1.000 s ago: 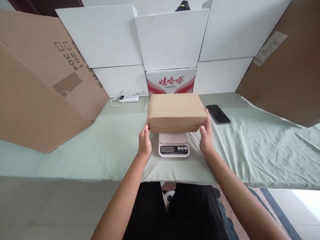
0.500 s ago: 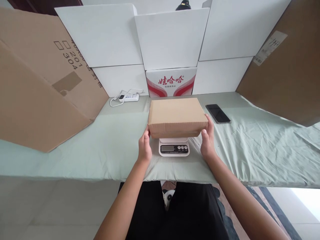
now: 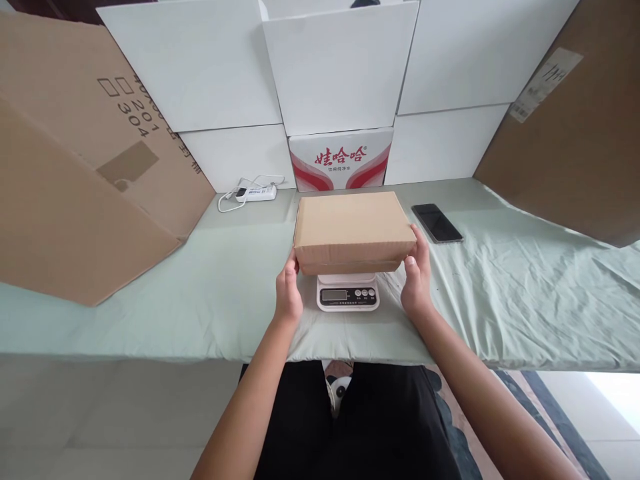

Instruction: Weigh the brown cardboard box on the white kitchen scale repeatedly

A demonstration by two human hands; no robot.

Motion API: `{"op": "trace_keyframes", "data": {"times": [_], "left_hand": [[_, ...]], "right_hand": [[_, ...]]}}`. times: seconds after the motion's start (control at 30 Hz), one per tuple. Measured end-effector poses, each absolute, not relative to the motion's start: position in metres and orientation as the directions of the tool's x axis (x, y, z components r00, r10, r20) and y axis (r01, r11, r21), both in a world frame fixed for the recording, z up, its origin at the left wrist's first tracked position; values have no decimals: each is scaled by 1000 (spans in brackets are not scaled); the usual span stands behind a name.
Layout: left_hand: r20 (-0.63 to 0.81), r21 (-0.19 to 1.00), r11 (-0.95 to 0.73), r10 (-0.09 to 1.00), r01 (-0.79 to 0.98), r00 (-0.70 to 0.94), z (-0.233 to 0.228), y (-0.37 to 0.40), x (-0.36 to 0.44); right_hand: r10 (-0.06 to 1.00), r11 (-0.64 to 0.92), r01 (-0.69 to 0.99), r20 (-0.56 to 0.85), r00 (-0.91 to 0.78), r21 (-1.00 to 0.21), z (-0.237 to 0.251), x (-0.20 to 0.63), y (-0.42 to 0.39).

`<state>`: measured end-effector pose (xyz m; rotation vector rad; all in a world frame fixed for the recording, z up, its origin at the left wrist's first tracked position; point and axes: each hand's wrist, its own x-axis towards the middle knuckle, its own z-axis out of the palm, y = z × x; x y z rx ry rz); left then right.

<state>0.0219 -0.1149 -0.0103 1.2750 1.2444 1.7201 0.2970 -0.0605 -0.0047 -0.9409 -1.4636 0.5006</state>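
Observation:
A closed brown cardboard box point(image 3: 354, 223) is over a white digital kitchen scale point(image 3: 349, 296), hiding the scale's platform. Whether the box rests fully on it I cannot tell. My left hand point(image 3: 289, 290) grips the box's near left corner, its thumb up and its fingers partly hidden behind the side. At the near right corner my right hand point(image 3: 417, 277) holds the other side, with fingers along the edge. The scale's display and several buttons face me below the box, and the display looks blank.
A black phone point(image 3: 438, 223) lies right of the box. At the back left is a white power bank point(image 3: 256, 193) with a cable. White panels point(image 3: 340, 73) and a red-and-white carton point(image 3: 341, 160) stand behind. Large cardboard sheets flank the left point(image 3: 75, 167) and right point(image 3: 575, 147) of the cloth-covered table point(image 3: 225, 287).
The camera view has shifted slightly. Both hands keep their hold at the box's sides, and the box stays over the scale with no clear movement.

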Motion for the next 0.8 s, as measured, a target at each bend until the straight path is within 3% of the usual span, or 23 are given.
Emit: {"op": "trace_keyframes", "data": {"times": [0.37,0.6,0.8], "left_hand": [[343,936,-351,887,31,-310,-7,-114,23],[479,870,-491,829,35,-289,32,-79,12],[372,915,-399,890,-54,-264,29,0,9]], "right_hand": [[782,573,279,616,94,-770,-1,296,-63],[754,638,173,655,55,-750,35,292,-37],[775,617,176,631,29,-767,49,280,31]]}}
